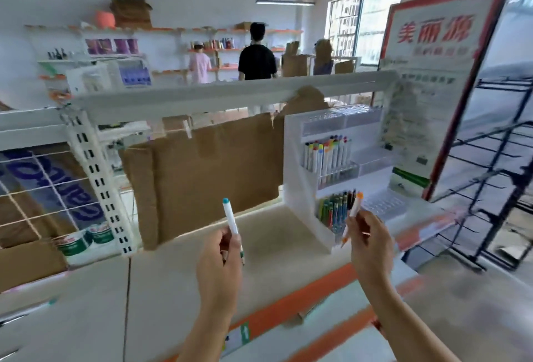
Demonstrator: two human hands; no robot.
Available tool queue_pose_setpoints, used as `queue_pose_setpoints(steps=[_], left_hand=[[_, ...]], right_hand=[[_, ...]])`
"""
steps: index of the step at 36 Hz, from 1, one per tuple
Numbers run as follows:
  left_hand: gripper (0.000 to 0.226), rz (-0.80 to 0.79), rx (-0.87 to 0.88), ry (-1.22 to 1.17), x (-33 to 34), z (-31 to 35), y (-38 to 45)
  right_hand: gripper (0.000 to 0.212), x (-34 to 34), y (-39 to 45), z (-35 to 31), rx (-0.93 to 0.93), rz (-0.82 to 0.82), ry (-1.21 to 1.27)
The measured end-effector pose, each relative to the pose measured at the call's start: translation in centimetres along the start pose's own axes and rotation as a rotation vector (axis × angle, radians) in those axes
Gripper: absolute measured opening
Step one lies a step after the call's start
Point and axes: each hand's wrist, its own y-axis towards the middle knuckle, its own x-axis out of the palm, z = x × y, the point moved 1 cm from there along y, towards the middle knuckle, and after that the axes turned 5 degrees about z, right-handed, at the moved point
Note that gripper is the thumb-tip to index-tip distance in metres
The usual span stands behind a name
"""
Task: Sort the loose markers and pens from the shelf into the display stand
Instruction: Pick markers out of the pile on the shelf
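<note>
My left hand (220, 263) grips a white marker with a teal cap (230, 216), held upright above the shelf top (268, 234). To its right, my right hand (369, 242) pinches a white marker with an orange cap (354, 211), just in front of the white display stand (297, 177). The stand's middle tier holds a row of white markers with coloured caps (327, 156). Its lower tier holds several coloured pens (336, 211), right behind the orange-capped marker. The clear top tier looks empty.
A brown cardboard sheet (207, 171) hangs behind the shelf, left of the stand. A red-framed sign (432, 73) stands behind the stand, and a black wire rack (496, 174) is at the right. Two people stand at far shelves.
</note>
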Motion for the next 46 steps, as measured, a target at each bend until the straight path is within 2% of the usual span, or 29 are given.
queue_pose_setpoints(steps=[3,9,17,25,33,40,46], left_hand=[[0.018,-0.028,0.027,-0.066,3.0,1.2,0.8],[0.013,-0.071,0.094,-0.151,8.8,2.6,3.4],[0.011,-0.103,0.107,-0.116,14.3,2.5,5.9],[0.011,-0.117,0.097,-0.078,18.6,1.8,7.0],[0.010,-0.021,0.064,-0.005,23.0,3.1,6.4],[0.010,0.135,0.049,0.124,26.3,5.1,4.6],[0.010,0.209,0.011,0.187,27.2,6.2,3.5]], right_hand=[[0.015,-0.6,2.0,0.9,-0.036,0.048,-0.020],[0.005,0.2,6.3,2.2,0.014,0.102,-0.035],[0.006,2.1,11.4,3.5,0.005,0.056,-0.052],[0.015,4.4,15.1,5.1,-0.044,0.035,0.011],[0.012,6.4,19.1,5.8,-0.123,-0.135,0.245],[0.008,8.1,21.3,7.7,-0.253,-0.306,0.291],[0.008,8.9,22.3,7.4,-0.327,-0.453,0.317]])
